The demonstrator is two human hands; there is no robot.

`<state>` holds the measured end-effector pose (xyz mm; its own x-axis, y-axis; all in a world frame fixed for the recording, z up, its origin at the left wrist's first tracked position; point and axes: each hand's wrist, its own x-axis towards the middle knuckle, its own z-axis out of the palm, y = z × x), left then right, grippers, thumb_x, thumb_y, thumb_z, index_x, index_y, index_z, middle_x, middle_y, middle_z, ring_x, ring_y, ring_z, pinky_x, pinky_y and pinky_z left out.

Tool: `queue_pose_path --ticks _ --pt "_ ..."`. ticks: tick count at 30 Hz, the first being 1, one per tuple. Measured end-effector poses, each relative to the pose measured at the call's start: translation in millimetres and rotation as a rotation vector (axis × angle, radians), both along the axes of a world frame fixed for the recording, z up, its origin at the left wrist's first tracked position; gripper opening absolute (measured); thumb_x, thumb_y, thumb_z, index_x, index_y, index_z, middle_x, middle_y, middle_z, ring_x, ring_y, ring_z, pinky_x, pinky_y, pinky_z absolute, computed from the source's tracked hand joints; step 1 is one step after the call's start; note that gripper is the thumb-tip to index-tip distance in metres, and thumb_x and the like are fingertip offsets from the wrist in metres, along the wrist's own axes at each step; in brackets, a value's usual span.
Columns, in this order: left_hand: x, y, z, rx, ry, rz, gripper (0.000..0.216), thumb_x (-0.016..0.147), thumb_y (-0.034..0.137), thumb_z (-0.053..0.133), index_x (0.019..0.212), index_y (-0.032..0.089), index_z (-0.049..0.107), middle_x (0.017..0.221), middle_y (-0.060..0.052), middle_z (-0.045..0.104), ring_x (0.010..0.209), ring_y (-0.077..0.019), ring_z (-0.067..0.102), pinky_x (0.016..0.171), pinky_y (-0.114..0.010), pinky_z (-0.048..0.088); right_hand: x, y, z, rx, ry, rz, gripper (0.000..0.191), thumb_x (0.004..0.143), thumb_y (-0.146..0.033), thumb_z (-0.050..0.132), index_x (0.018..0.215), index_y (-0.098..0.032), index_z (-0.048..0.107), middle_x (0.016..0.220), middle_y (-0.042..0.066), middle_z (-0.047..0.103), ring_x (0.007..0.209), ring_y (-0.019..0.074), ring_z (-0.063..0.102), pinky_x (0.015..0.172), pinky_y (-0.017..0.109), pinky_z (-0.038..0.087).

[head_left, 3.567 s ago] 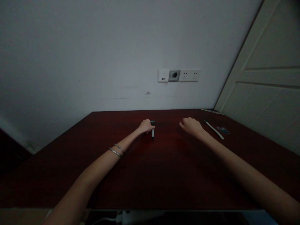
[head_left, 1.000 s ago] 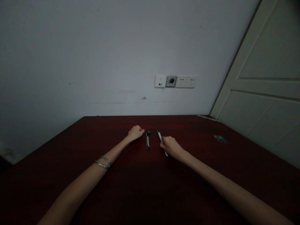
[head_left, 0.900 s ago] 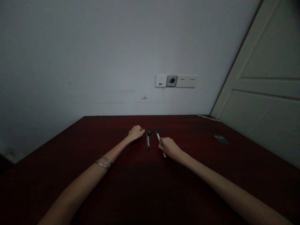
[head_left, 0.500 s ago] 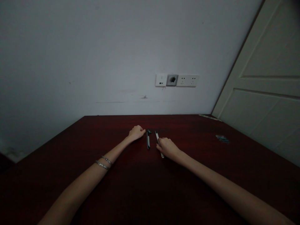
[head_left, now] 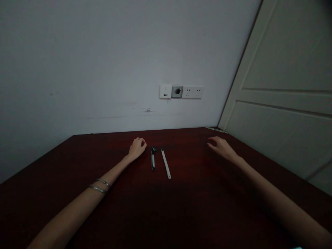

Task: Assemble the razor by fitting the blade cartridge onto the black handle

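My left hand rests on the dark red table with its fingers curled in, and nothing shows in it. Just right of it lies a razor with a grey and black handle, its head pointing away from me. Beside the razor, roughly parallel and apart from it, is a slim white stick with a dark far tip and a hole at its near end, like a toothbrush. Over the table's right side is my right hand, thumb and fingers apart, holding nothing I can see.
The table meets a white wall with sockets at the back. A pale panelled door stands along the right. A thin pale strip lies at the back right corner.
My right hand has let go of the white stick and moved right, now covering the spot where a small packet lay. My left hand stays by the razor. The view has turned slightly right.
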<state>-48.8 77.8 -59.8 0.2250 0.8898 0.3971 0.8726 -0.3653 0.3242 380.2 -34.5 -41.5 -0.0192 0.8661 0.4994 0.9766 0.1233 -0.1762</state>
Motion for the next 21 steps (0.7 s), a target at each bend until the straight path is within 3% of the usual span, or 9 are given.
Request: queue_pose_path --ticks 3,6,11,21 --pt "-5.2 9.5 -8.6 0.037 0.067 -0.041 0.023 0.082 0.032 0.041 0.091 0.016 0.056 0.103 -0.010 0.054 0.097 -0.0229 0.050 0.081 -0.034 0.043 61.9 -7.2 -12.8 -0.040 0.011 -0.105 0.045 0.076 -0.040 0.049 0.108 -0.009 0.060 0.110 0.017 0.059 0.102 0.0285 0.056 0.093 0.039 0.041" --pt "-7.4 18.7 -16.1 0.027 0.122 -0.039 0.025 0.084 0.032 0.040 0.094 0.015 0.055 0.104 -0.012 0.053 0.098 -0.0238 0.049 0.085 -0.036 0.041 96.2 -17.6 -25.8 -0.147 0.061 -0.161 0.059 0.072 -0.048 0.051 0.112 -0.005 0.057 0.116 0.021 0.056 0.108 0.0304 0.053 0.096 0.039 0.039" --pt "-7.6 24.9 -22.7 0.002 0.144 -0.039 0.027 0.085 0.032 0.038 0.095 0.014 0.054 0.103 -0.012 0.055 0.096 -0.0236 0.051 0.086 -0.036 0.040 109.8 -26.1 -40.7 -0.213 0.165 -0.206 0.064 0.068 -0.052 0.053 0.117 -0.011 0.054 0.121 0.017 0.055 0.110 0.0296 0.052 0.097 0.040 0.039" --pt "-6.5 21.1 -23.3 -0.001 0.174 -0.033 0.027 0.086 0.031 0.036 0.097 0.013 0.053 0.103 -0.012 0.056 0.096 -0.0235 0.052 0.083 -0.034 0.041 121.9 -26.4 -55.0 -0.193 0.207 -0.129 0.059 0.070 -0.052 0.053 0.116 -0.015 0.055 0.118 0.012 0.058 0.107 0.0274 0.055 0.096 0.040 0.040"
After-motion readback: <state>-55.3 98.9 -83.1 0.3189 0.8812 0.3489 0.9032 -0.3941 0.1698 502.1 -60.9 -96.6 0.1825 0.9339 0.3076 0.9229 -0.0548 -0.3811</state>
